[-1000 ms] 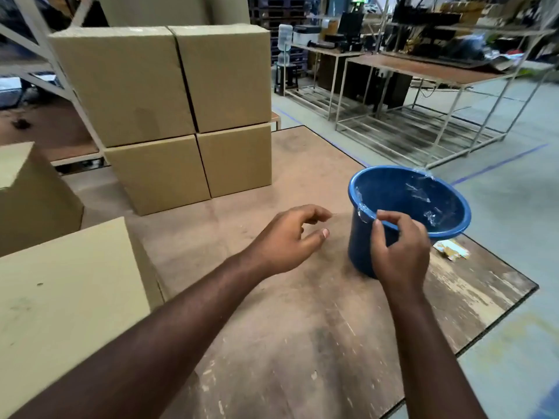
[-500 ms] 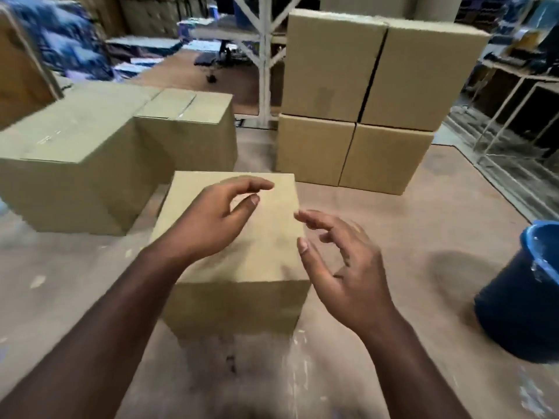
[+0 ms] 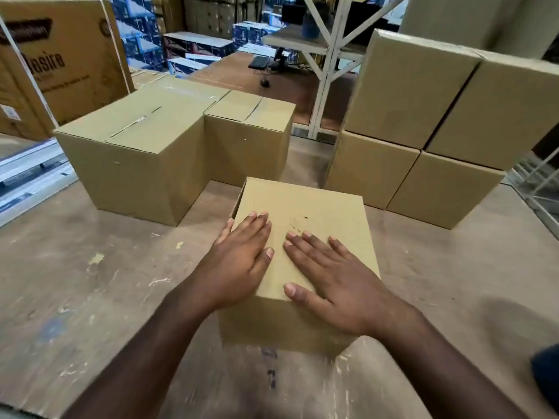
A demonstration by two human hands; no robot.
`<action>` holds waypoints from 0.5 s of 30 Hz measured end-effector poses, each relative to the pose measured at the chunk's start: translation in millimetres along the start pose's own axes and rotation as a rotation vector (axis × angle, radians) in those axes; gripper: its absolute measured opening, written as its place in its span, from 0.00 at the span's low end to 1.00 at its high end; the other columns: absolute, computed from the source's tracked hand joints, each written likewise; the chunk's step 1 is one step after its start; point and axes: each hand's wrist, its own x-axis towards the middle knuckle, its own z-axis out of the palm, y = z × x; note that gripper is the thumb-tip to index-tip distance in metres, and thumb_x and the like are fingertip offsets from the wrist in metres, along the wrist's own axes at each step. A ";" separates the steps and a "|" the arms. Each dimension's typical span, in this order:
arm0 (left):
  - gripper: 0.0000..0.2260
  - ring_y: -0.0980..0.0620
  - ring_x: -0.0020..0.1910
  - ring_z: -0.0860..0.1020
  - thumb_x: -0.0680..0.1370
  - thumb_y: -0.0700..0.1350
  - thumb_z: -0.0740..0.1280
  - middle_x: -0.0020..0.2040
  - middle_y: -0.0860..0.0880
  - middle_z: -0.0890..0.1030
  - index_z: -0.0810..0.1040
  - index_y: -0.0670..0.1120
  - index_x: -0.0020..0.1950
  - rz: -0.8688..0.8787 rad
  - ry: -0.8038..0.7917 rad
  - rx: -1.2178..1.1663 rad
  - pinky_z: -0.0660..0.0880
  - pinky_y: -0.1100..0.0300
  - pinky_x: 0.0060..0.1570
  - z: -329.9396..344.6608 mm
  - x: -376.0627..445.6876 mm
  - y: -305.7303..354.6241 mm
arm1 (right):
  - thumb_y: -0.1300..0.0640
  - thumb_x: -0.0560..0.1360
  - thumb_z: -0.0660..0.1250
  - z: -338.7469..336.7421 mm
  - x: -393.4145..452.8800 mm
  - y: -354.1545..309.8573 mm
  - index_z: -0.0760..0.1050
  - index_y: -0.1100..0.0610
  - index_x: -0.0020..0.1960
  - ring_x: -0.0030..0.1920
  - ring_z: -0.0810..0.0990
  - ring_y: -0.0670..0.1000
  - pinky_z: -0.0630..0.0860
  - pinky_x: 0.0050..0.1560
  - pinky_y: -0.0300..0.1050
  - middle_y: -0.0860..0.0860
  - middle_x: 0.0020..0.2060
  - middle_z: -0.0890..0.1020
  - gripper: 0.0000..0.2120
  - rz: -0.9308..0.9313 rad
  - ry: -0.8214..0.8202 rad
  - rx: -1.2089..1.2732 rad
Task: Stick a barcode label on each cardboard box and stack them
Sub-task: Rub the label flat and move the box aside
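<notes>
Box (image 3: 305, 234) under both flat hands; stacked boxes (image 3: 423, 131) behind, apparently apart.

My left hand (image 3: 239, 261) and right hand (image 3: 335, 285) have dropped flat onto the small box (image 3: 320, 213) at frame centre. I've lost the blue bucket (image 3: 547, 376) almost entirely to the lower right edge.

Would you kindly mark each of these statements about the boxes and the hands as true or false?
1. Both hands lie flat on top of the small box. True: the left hand and right hand rest on it with straight fingers.
2. The right hand grips a blue bucket. False: it rests open on the small box.
3. Four boxes stand stacked two by two at the right. True.
4. A barcode label shows plainly on the small box's top. False: only faint dark marks show there.
5. The small box sits on top of the big box at the left. False: it stands on the table.
</notes>
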 end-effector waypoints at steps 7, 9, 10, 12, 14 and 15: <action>0.29 0.63 0.81 0.46 0.82 0.57 0.47 0.83 0.58 0.53 0.58 0.50 0.83 -0.021 0.074 -0.062 0.39 0.59 0.79 4.3 0.5 1.4 | 0.32 0.82 0.37 -9.5 45.6 40.9 0.39 0.49 0.85 0.83 0.38 0.45 0.38 0.83 0.52 0.44 0.83 0.40 0.36 0.283 0.068 0.043; 0.28 0.62 0.81 0.48 0.82 0.54 0.48 0.83 0.56 0.55 0.60 0.49 0.82 -0.041 0.121 -0.107 0.38 0.62 0.78 4.2 1.1 2.6 | 0.33 0.83 0.39 -8.1 46.4 28.7 0.39 0.51 0.85 0.83 0.38 0.46 0.38 0.83 0.50 0.46 0.84 0.40 0.36 0.218 0.072 0.049; 0.28 0.60 0.81 0.47 0.82 0.53 0.48 0.83 0.54 0.55 0.60 0.48 0.82 -0.067 0.144 -0.116 0.38 0.63 0.77 4.0 1.1 3.6 | 0.34 0.84 0.40 -5.7 42.9 16.3 0.40 0.51 0.85 0.83 0.37 0.46 0.38 0.83 0.50 0.46 0.84 0.40 0.35 0.133 0.063 0.049; 0.28 0.55 0.82 0.40 0.83 0.53 0.47 0.84 0.50 0.48 0.54 0.46 0.83 -0.157 0.159 -0.083 0.37 0.61 0.77 4.7 0.3 6.2 | 0.37 0.86 0.41 0.4 30.1 -8.8 0.39 0.48 0.85 0.82 0.34 0.43 0.36 0.82 0.47 0.43 0.83 0.38 0.32 -0.028 0.048 0.053; 0.30 0.52 0.81 0.36 0.83 0.55 0.44 0.84 0.48 0.41 0.48 0.45 0.83 -0.219 0.137 -0.026 0.34 0.57 0.78 5.5 -0.5 6.4 | 0.37 0.86 0.40 3.5 23.8 -10.8 0.39 0.44 0.84 0.81 0.34 0.39 0.35 0.81 0.45 0.39 0.82 0.38 0.30 -0.067 0.044 0.053; 0.30 0.52 0.82 0.37 0.84 0.55 0.44 0.84 0.48 0.40 0.46 0.45 0.83 -0.228 0.122 -0.039 0.34 0.57 0.78 5.9 -0.6 5.6 | 0.37 0.85 0.38 2.5 26.1 -1.6 0.39 0.43 0.84 0.81 0.35 0.39 0.36 0.82 0.47 0.38 0.82 0.39 0.30 -0.030 0.054 0.054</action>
